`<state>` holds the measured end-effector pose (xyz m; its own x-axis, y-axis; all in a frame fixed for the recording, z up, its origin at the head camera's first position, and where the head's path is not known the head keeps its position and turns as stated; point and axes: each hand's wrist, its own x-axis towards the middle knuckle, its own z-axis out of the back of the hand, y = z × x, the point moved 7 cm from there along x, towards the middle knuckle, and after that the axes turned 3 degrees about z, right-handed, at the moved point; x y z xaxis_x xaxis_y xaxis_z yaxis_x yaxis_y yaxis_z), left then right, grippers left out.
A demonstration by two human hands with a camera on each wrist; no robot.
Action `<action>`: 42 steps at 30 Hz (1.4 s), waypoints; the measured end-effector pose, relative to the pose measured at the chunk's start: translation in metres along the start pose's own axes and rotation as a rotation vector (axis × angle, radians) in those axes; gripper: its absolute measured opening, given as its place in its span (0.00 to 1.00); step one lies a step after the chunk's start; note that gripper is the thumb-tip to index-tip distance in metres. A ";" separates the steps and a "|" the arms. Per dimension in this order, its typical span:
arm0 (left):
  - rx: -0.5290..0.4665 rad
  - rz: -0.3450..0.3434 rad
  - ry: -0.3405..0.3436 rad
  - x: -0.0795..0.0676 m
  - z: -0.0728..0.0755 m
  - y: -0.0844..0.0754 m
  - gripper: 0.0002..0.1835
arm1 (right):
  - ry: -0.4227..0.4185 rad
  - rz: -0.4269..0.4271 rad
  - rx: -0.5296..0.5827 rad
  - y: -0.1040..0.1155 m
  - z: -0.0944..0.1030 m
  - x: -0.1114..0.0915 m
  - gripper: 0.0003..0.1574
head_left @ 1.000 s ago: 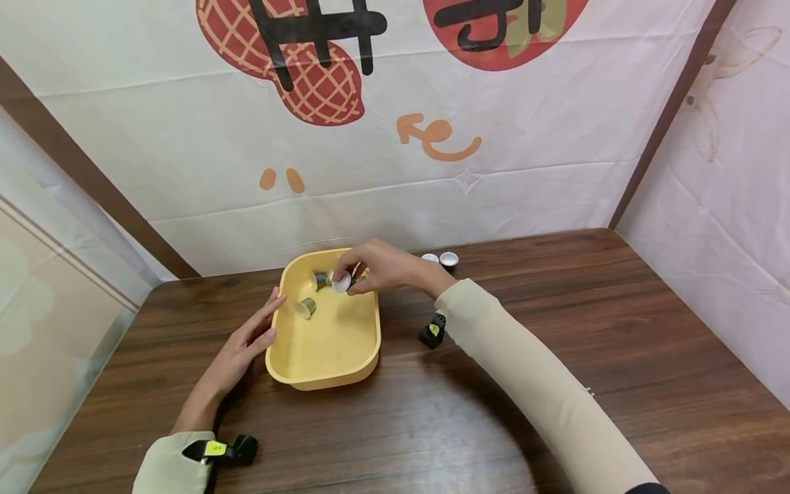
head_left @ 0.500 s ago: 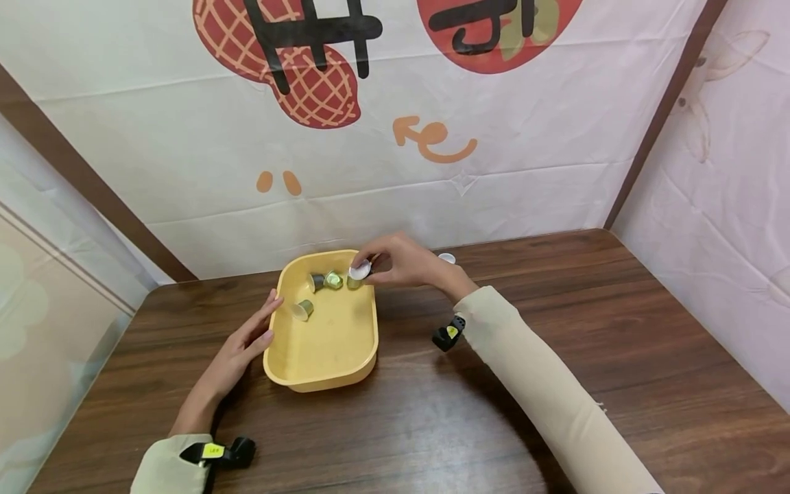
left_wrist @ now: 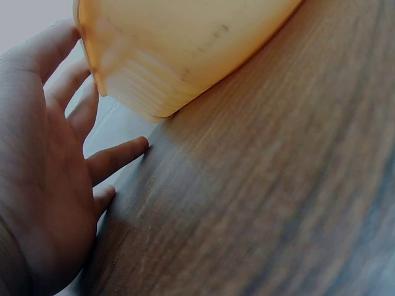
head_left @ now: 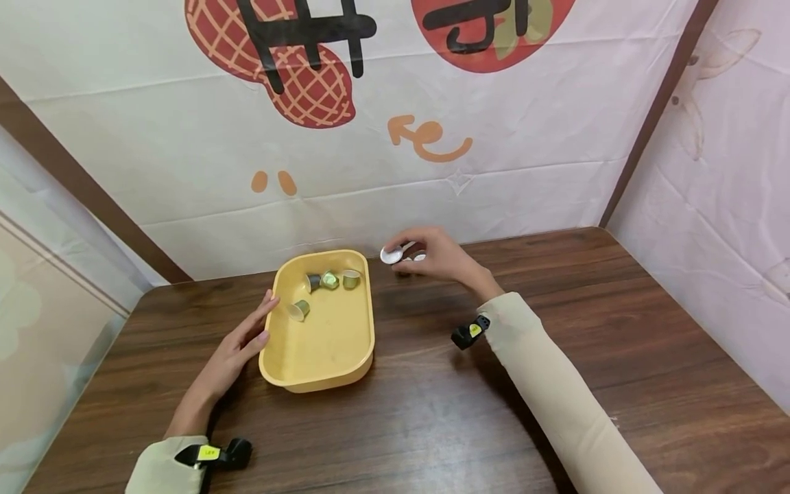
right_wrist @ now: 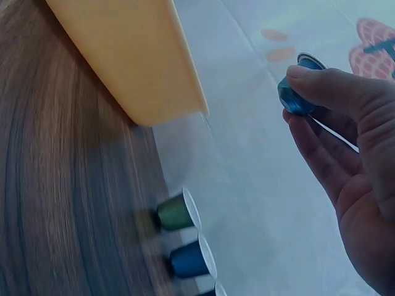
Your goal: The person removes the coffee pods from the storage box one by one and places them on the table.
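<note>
My right hand [head_left: 441, 255] pinches a blue coffee capsule [right_wrist: 298, 92] between thumb and fingers. It is off the table, just right of the yellow bin [head_left: 321, 350], with its white lid facing up in the head view. Standing below it near the table's back edge are a green capsule [right_wrist: 174, 213] and a blue capsule [right_wrist: 190, 259]; part of another shows at the frame's bottom. My left hand [head_left: 231, 357] touches the bin's left rim with extended fingers. Inside the bin lie a dark capsule [head_left: 313, 282], a shiny green capsule [head_left: 330, 280] and other green capsules [head_left: 299, 310].
The brown wooden table [head_left: 395, 432] runs back to a printed white cloth wall [head_left: 345, 206]. Another cloth wall [head_left: 728, 206] stands along the right side. Each wrist wears a small black camera [head_left: 470, 332].
My right hand has moved right, out from above the bin, carrying the blue coffee capsule past the right rim. My left hand stays at the bin's left rim.
</note>
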<state>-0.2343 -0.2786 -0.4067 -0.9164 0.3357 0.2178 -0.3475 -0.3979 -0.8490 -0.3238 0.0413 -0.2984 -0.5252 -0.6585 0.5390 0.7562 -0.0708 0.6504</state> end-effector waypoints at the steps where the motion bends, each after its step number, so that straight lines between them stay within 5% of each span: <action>1: 0.001 0.002 0.001 -0.001 0.000 0.000 0.29 | -0.010 -0.015 0.008 0.002 0.003 -0.002 0.18; 33: 0.004 -0.004 -0.002 0.000 0.001 -0.004 0.28 | -0.266 -0.186 -0.021 -0.050 0.063 -0.066 0.17; 42: 0.010 0.005 -0.003 0.000 0.000 -0.002 0.29 | -0.354 -0.263 -0.041 -0.096 0.069 -0.085 0.17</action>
<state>-0.2336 -0.2778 -0.4056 -0.9189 0.3307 0.2149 -0.3446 -0.4082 -0.8454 -0.3787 0.1553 -0.3694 -0.7977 -0.3177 0.5126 0.5902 -0.2363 0.7719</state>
